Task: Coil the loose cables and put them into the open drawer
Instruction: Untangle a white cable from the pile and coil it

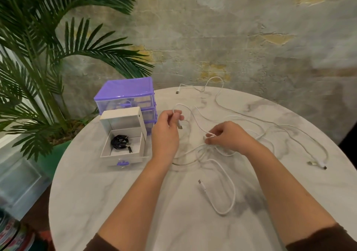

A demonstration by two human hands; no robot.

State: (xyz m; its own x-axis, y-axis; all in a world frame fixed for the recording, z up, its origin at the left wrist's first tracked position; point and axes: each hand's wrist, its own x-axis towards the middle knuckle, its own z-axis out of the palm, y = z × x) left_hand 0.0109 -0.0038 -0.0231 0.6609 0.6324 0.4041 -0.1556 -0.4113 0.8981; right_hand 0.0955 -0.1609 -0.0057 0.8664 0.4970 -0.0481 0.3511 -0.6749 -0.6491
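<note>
**Coiling white cable, start of winding**

Left hand [166, 133] pinching plug end of white cable [222, 173], right hand [226, 136] pinching a loop mid-tabletop [116, 202]. Rest sprawled, tangled right and far. Black coil [119, 142] already in drawer [123, 158], left. Next: wind loops, keeping strands separate.

I see white cables [222, 150] tangled loose across the desk, plug ends scattered; open drawer [123, 148] pulled out at left, coiled black cable [119, 142] already inside
</note>
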